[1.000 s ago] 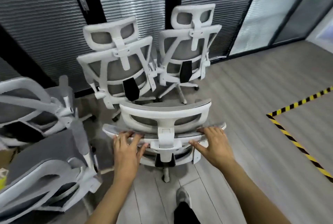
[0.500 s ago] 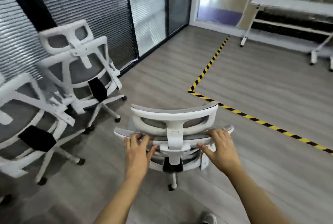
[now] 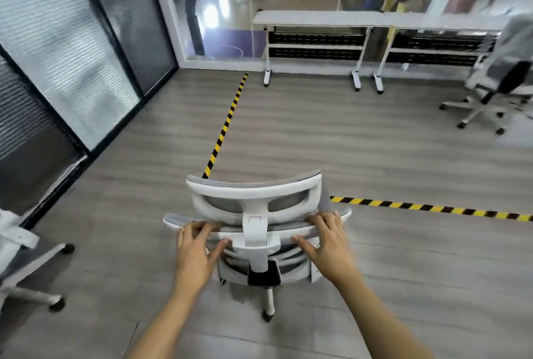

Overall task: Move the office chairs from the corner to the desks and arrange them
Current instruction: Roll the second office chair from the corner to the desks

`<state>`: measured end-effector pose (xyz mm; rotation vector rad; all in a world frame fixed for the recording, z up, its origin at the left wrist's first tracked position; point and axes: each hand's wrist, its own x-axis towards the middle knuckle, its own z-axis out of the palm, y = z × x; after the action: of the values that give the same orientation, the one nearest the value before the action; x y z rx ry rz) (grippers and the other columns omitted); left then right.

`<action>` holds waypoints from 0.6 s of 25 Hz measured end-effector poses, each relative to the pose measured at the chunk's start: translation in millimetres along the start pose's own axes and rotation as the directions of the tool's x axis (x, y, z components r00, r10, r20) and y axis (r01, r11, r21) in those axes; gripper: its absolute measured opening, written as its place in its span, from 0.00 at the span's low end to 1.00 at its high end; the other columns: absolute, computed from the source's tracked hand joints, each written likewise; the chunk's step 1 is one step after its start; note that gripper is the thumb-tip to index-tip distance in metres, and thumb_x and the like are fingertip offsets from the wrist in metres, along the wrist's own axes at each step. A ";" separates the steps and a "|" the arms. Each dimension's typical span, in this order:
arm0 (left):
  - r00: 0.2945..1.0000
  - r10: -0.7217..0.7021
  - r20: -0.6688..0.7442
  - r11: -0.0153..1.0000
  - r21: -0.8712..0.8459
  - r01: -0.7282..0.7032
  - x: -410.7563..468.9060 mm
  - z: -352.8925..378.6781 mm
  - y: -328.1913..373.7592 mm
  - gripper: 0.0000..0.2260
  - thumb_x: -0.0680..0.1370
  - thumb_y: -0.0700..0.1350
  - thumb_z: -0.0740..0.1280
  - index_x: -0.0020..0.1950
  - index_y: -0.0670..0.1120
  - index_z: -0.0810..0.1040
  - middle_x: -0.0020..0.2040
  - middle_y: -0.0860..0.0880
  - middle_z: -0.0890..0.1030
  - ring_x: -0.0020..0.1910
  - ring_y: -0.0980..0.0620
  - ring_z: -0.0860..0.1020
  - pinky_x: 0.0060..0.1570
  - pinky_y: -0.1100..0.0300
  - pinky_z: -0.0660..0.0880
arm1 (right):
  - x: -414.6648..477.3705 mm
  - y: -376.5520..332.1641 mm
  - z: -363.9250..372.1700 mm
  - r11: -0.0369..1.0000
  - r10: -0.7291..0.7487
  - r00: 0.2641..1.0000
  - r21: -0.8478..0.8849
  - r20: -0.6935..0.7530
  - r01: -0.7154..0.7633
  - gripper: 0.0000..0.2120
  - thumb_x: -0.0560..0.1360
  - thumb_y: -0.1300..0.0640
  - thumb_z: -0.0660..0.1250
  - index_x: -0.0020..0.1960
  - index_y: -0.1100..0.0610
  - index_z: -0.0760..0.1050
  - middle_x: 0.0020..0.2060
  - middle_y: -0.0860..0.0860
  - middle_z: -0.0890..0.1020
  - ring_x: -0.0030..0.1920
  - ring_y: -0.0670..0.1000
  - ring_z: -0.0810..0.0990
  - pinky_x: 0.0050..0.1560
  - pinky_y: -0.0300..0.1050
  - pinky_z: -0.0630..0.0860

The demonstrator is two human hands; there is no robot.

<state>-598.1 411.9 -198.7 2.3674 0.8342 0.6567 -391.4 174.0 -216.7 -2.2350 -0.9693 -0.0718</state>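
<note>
A white office chair point(image 3: 253, 194) with grey mesh stands right in front of me, its back toward me. My left hand point(image 3: 196, 252) grips the top edge of the backrest on the left of the headrest post. My right hand point(image 3: 326, 240) grips the same edge on the right, fingers curled over it and thumb below. Two white desks point(image 3: 323, 16) stand side by side along the far glass wall. Another white chair point(image 3: 501, 81) stands at the right edge near the desks.
Yellow-black floor tape point(image 3: 227, 119) runs from the far wall toward the chair, then turns right point(image 3: 432, 208). Glass partitions with blinds point(image 3: 66, 50) line the left side. Part of one more chair point(image 3: 26, 266) shows at the lower left. Grey wood floor lies between me and the desks.
I have turned right with the chair, away from the corner cluster of chairs. The desks and far glass wall have come into view ahead. Both hands keep the same hold.
</note>
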 end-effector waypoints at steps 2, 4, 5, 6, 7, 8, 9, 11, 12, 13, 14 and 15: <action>0.999 0.038 0.009 0.999 -0.027 -0.038 53.8 46.6 33.5 0.14 0.73 0.52 0.75 0.58 0.54 0.81 0.54 0.51 0.72 0.57 0.47 0.70 0.60 0.51 0.72 | 40.7 50.6 -18.0 1.000 0.026 0.998 -0.006 -0.051 -0.027 0.24 0.74 0.33 0.66 0.58 0.52 0.78 0.52 0.45 0.75 0.63 0.52 0.75 0.79 0.49 0.53; 0.997 0.070 0.030 0.996 -0.050 -0.068 108.4 91.5 63.1 0.15 0.73 0.52 0.75 0.58 0.54 0.82 0.54 0.51 0.72 0.58 0.49 0.70 0.61 0.54 0.71 | 84.0 97.2 -36.9 0.999 0.051 0.995 -0.014 -0.082 -0.052 0.24 0.74 0.33 0.66 0.58 0.51 0.78 0.52 0.45 0.76 0.62 0.52 0.75 0.79 0.50 0.54; 0.995 0.086 0.041 0.995 -0.061 -0.083 136.7 115.2 77.5 0.15 0.73 0.52 0.75 0.58 0.54 0.82 0.54 0.51 0.72 0.58 0.49 0.70 0.61 0.55 0.70 | 105.6 120.4 -45.6 0.997 0.070 0.993 -0.015 -0.094 -0.072 0.24 0.74 0.33 0.66 0.58 0.51 0.78 0.53 0.45 0.76 0.63 0.52 0.74 0.79 0.50 0.54; 0.993 0.107 0.051 0.992 -0.068 -0.103 164.5 138.5 91.8 0.14 0.73 0.52 0.75 0.58 0.54 0.82 0.54 0.51 0.72 0.58 0.49 0.69 0.60 0.56 0.69 | 126.5 143.4 -52.0 0.996 0.087 0.990 -0.026 -0.108 -0.090 0.25 0.74 0.33 0.66 0.59 0.51 0.78 0.53 0.45 0.76 0.63 0.52 0.74 0.79 0.51 0.55; 0.990 0.129 0.063 0.990 -0.072 -0.124 197.6 165.9 106.1 0.14 0.73 0.52 0.75 0.58 0.54 0.82 0.54 0.51 0.72 0.58 0.49 0.69 0.60 0.56 0.69 | 151.8 168.8 -59.7 0.993 0.103 0.986 -0.047 -0.130 -0.110 0.25 0.75 0.33 0.65 0.59 0.51 0.78 0.54 0.45 0.76 0.64 0.52 0.73 0.79 0.52 0.56; 0.986 0.145 0.083 0.987 -0.077 -0.139 227.1 189.7 119.3 0.14 0.73 0.52 0.75 0.58 0.54 0.81 0.54 0.52 0.71 0.58 0.49 0.69 0.60 0.57 0.69 | 174.3 190.8 -67.7 0.989 0.124 0.981 -0.062 -0.149 -0.134 0.25 0.75 0.33 0.65 0.59 0.51 0.78 0.55 0.45 0.76 0.64 0.51 0.73 0.79 0.53 0.56; 0.982 0.158 0.105 0.985 -0.090 -0.148 256.6 212.9 134.2 0.14 0.73 0.53 0.74 0.58 0.55 0.81 0.55 0.52 0.71 0.59 0.49 0.69 0.59 0.56 0.69 | 196.6 211.8 -77.5 0.985 0.143 0.977 -0.072 -0.161 -0.156 0.25 0.75 0.33 0.65 0.60 0.51 0.78 0.56 0.45 0.77 0.65 0.51 0.73 0.79 0.53 0.56; 0.969 0.202 0.144 0.976 -0.109 -0.188 317.3 260.4 166.2 0.14 0.74 0.55 0.73 0.58 0.57 0.80 0.55 0.53 0.70 0.59 0.49 0.69 0.59 0.55 0.71 | 241.1 254.0 -98.7 0.974 0.177 0.969 -0.109 -0.170 -0.197 0.25 0.75 0.32 0.63 0.61 0.49 0.77 0.58 0.44 0.76 0.67 0.49 0.72 0.79 0.51 0.55; 0.958 0.237 0.165 0.969 -0.116 -0.219 352.1 288.4 184.0 0.13 0.74 0.56 0.73 0.58 0.58 0.79 0.55 0.53 0.70 0.59 0.49 0.69 0.59 0.53 0.72 | 268.3 279.1 -110.4 0.964 0.191 0.964 -0.150 -0.183 -0.219 0.25 0.76 0.31 0.62 0.62 0.47 0.77 0.59 0.43 0.76 0.68 0.49 0.72 0.79 0.51 0.55; 0.947 0.259 0.188 0.963 -0.125 -0.238 382.7 314.3 199.9 0.13 0.74 0.56 0.72 0.58 0.58 0.79 0.55 0.53 0.70 0.59 0.49 0.69 0.60 0.52 0.73 | 292.1 301.5 -121.1 0.950 0.224 0.957 -0.178 -0.186 -0.257 0.25 0.76 0.30 0.60 0.63 0.46 0.76 0.61 0.43 0.76 0.70 0.49 0.71 0.79 0.53 0.55; 0.937 0.279 0.208 0.957 -0.136 -0.255 411.9 339.0 217.2 0.13 0.74 0.56 0.72 0.58 0.58 0.78 0.55 0.53 0.71 0.58 0.49 0.69 0.60 0.50 0.73 | 314.8 323.3 -131.8 0.933 0.264 0.946 -0.198 -0.189 -0.300 0.26 0.76 0.30 0.58 0.63 0.45 0.76 0.63 0.44 0.76 0.72 0.49 0.69 0.79 0.55 0.54; 0.929 0.298 0.222 0.952 -0.141 -0.272 441.1 364.6 236.2 0.13 0.74 0.56 0.72 0.57 0.59 0.78 0.55 0.53 0.71 0.58 0.49 0.69 0.59 0.49 0.73 | 337.2 346.2 -142.4 0.918 0.301 0.932 -0.204 -0.201 -0.340 0.26 0.75 0.29 0.57 0.64 0.45 0.75 0.65 0.45 0.75 0.74 0.49 0.67 0.79 0.57 0.53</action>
<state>20.5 435.3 -203.9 2.4285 0.3430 0.4971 110.2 129.5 -204.0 -2.5324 -0.5142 -0.2320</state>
